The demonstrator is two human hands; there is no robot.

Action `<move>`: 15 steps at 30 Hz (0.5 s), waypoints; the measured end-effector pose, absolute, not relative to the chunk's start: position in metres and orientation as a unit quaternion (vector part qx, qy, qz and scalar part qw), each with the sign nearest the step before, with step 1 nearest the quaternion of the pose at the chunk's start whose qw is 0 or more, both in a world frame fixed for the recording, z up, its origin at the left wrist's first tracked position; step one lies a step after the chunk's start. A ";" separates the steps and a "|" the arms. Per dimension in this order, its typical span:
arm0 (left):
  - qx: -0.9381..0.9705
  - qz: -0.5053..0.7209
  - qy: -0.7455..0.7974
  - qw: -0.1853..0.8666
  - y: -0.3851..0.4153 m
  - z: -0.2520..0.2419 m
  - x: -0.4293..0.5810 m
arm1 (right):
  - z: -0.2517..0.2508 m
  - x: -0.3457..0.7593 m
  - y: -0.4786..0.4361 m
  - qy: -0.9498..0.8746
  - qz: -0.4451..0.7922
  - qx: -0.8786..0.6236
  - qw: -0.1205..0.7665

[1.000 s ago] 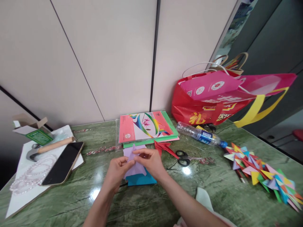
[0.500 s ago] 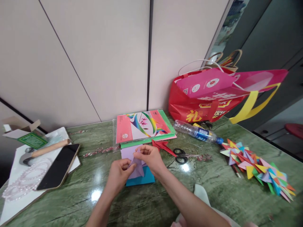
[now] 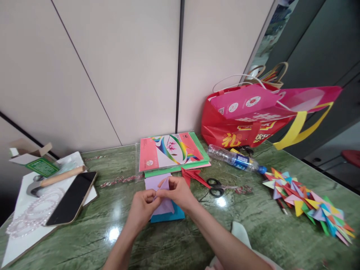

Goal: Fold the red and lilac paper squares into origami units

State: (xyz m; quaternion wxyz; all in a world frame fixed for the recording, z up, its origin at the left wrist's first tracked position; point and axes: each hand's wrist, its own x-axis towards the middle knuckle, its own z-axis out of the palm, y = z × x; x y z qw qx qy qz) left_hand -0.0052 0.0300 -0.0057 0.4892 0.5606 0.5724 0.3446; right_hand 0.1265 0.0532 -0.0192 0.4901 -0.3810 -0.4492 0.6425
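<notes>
Between my two hands is a folded piece of purple paper (image 3: pixel 165 205), with a pointed tip showing above the fingers. My left hand (image 3: pixel 143 208) is closed in a pinch on its left side. My right hand (image 3: pixel 178 193) pinches it from the right, thumb and fingertips close to the left thumb. Beneath the hands lie a flat purple sheet (image 3: pixel 151 182) and a blue sheet (image 3: pixel 168 216). Folded red paper (image 3: pixel 194 175) lies just beyond the right hand, beside black-handled scissors (image 3: pixel 216 187). The fingers hide part of the folds.
A packet of coloured paper (image 3: pixel 168 152) lies at the back. To the right are a plastic bottle (image 3: pixel 236 159), a red bag (image 3: pixel 242 120) and colourful folded-paper pieces (image 3: pixel 306 202). On the left are a phone (image 3: pixel 71 198), a wooden-handled tool (image 3: pixel 62 176), beads (image 3: pixel 36 210) and a box (image 3: pixel 42 163).
The right hand's fingers have shifted down and left, closer to the left thumb. The purple paper has turned slightly, its tip now standing up above the fingers. The view has shifted slightly.
</notes>
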 end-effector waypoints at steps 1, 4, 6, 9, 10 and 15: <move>0.567 0.343 0.575 0.481 0.030 -0.005 -0.005 | -0.020 0.126 0.053 -0.443 0.642 -0.386 0.493; 0.586 0.346 0.579 0.450 0.030 -0.005 -0.003 | -0.021 0.125 0.053 -0.412 0.656 -0.385 0.501; 0.588 0.349 0.578 0.446 0.030 -0.006 -0.003 | -0.020 0.124 0.053 -0.394 0.668 -0.378 0.506; 0.580 0.354 0.574 0.457 0.031 -0.008 -0.004 | -0.018 0.122 0.053 -0.382 0.672 -0.370 0.516; 0.578 0.356 0.575 0.457 0.031 -0.008 -0.005 | -0.017 0.121 0.053 -0.378 0.671 -0.371 0.519; 0.574 0.366 0.579 0.448 0.031 -0.009 -0.006 | -0.015 0.120 0.051 -0.366 0.666 -0.371 0.534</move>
